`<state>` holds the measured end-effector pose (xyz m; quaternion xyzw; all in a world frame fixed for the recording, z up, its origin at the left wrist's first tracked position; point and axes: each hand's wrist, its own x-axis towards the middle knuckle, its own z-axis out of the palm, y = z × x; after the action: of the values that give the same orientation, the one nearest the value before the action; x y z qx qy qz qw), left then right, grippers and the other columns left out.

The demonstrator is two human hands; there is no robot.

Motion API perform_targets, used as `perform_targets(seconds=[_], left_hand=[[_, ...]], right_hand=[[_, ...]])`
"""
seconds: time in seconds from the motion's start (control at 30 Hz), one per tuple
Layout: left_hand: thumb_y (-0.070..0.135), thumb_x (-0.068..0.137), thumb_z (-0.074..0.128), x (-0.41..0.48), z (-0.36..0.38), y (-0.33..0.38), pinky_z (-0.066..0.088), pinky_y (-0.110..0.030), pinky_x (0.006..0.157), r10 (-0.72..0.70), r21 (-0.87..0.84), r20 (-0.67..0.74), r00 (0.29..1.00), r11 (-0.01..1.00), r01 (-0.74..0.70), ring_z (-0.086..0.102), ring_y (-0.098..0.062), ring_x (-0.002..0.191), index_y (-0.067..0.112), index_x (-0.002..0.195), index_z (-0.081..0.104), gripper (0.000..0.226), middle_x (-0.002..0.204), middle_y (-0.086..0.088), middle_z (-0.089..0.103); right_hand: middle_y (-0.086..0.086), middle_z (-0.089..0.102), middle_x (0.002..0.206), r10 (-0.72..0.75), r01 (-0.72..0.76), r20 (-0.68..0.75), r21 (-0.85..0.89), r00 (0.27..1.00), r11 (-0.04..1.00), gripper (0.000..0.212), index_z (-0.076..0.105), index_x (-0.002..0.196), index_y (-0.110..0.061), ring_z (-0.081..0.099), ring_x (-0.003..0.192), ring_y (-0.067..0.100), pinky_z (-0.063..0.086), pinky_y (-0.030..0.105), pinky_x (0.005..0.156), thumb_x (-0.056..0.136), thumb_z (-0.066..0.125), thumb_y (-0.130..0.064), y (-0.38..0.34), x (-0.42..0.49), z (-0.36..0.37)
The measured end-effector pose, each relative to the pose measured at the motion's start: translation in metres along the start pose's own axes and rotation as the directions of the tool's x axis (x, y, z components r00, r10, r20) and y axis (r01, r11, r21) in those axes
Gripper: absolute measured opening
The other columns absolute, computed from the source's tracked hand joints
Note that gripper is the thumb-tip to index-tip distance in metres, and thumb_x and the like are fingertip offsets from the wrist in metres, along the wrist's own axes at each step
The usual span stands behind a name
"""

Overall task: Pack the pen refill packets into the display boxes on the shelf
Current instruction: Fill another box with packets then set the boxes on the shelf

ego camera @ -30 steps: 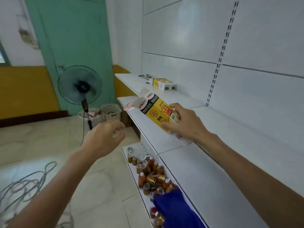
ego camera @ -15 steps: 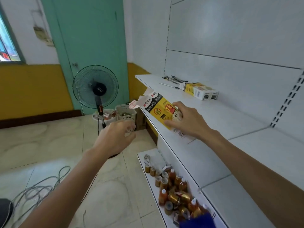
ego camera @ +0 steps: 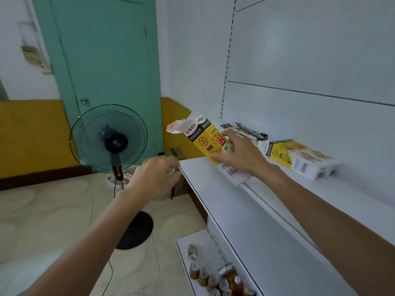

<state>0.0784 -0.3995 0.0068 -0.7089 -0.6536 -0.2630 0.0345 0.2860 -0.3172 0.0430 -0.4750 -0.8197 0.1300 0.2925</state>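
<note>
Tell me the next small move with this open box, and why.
Probably reach the left hand to the pen refill packets lying farther back on the shelf. The right hand grips the yellow display box tilted, its top flap open, ready to fill. The left hand is curled near the shelf edge; whether it holds anything is unclear.

Open room runs along the shelf (ego camera: 267, 201) front edge; lying display boxes (ego camera: 299, 159) and packets (ego camera: 245, 130) block its back edge.
</note>
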Motion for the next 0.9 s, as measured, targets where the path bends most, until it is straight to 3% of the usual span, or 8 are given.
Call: perform_targets(seconds=[0.17, 0.3, 0.5, 0.6, 0.73, 0.8, 0.9], left_hand=[[0.032, 0.088, 0.05, 0.088, 0.02, -0.03, 0.049, -0.036, 0.077, 0.067, 0.002, -0.02, 0.998, 0.998, -0.067, 0.058, -0.018, 0.093, 0.023, 0.106, 0.059, 0.022, 0.102, 0.004, 0.062], [0.032, 0.087, 0.05, 0.16, 0.051, -0.056, 0.05, -0.038, 0.078, 0.11, -0.036, 0.015, 0.994, 0.993, -0.11, 0.058, -0.019, 0.095, 0.025, 0.107, 0.058, 0.023, 0.104, 0.004, 0.062], [0.039, 0.089, 0.049, 0.275, 0.096, -0.077, 0.049, -0.034, 0.082, 0.27, -0.066, 0.076, 0.96, 0.962, -0.266, 0.056, -0.013, 0.099, 0.027, 0.115, 0.052, 0.028, 0.113, 0.006, 0.059], [0.039, 0.089, 0.05, 0.331, 0.11, -0.082, 0.048, -0.036, 0.086, 0.344, -0.142, 0.078, 0.936, 0.933, -0.331, 0.054, -0.014, 0.102, 0.027, 0.12, 0.047, 0.033, 0.115, 0.007, 0.058], [0.042, 0.09, 0.046, 0.392, 0.124, -0.078, 0.047, -0.03, 0.079, 0.451, -0.302, 0.04, 0.892, 0.856, -0.42, 0.056, -0.012, 0.096, 0.027, 0.128, 0.04, 0.042, 0.113, 0.008, 0.058], [0.042, 0.09, 0.044, 0.413, 0.131, -0.072, 0.047, -0.03, 0.078, 0.454, -0.467, 0.029, 0.89, 0.794, -0.39, 0.057, -0.011, 0.092, 0.026, 0.131, 0.038, 0.044, 0.114, 0.006, 0.058], [0.043, 0.089, 0.046, 0.43, 0.145, -0.066, 0.044, -0.025, 0.071, 0.449, -0.594, 0.0, 0.893, 0.719, -0.362, 0.056, -0.006, 0.084, 0.025, 0.13, 0.039, 0.045, 0.11, 0.01, 0.054]], right_hand=[[-0.007, 0.058, 0.094, 0.03, -0.029, -0.018, 0.024, 0.999, 0.999, 0.063, 0.042, 0.129, -0.019, 0.053, 0.078, 0.01, 0.042, 0.028, 0.069, 0.078, 0.069, -0.043, 0.017, 0.084, 0.013], [-0.006, 0.057, 0.097, 0.099, -0.1, -0.044, -0.013, 0.994, 0.995, 0.066, 0.041, 0.13, -0.022, 0.058, 0.091, 0.017, 0.049, 0.036, 0.083, 0.075, 0.07, -0.046, 0.043, 0.137, 0.023], [-0.005, 0.059, 0.095, 0.244, -0.254, -0.172, -0.033, 0.954, 0.967, 0.062, 0.042, 0.126, -0.027, 0.06, 0.091, 0.019, 0.05, 0.038, 0.083, 0.074, 0.07, -0.048, 0.083, 0.214, 0.035], [-0.006, 0.061, 0.094, 0.324, -0.336, -0.236, -0.01, 0.916, 0.942, 0.062, 0.042, 0.124, -0.028, 0.062, 0.088, 0.017, 0.051, 0.041, 0.083, 0.073, 0.07, -0.049, 0.098, 0.25, 0.043], [-0.004, 0.065, 0.101, 0.407, -0.431, -0.338, 0.006, 0.849, 0.902, 0.061, 0.041, 0.121, -0.025, 0.063, 0.087, 0.017, 0.052, 0.04, 0.079, 0.073, 0.07, -0.051, 0.11, 0.288, 0.052], [-0.004, 0.065, 0.1, 0.403, -0.423, -0.389, 0.037, 0.828, 0.905, 0.064, 0.04, 0.121, -0.023, 0.064, 0.087, 0.017, 0.053, 0.039, 0.076, 0.073, 0.071, -0.051, 0.113, 0.301, 0.06], [-0.008, 0.059, 0.1, 0.396, -0.359, -0.355, 0.168, 0.847, 0.918, 0.065, 0.04, 0.126, -0.024, 0.062, 0.087, 0.013, 0.053, 0.032, 0.071, 0.073, 0.075, -0.037, 0.115, 0.309, 0.074]])
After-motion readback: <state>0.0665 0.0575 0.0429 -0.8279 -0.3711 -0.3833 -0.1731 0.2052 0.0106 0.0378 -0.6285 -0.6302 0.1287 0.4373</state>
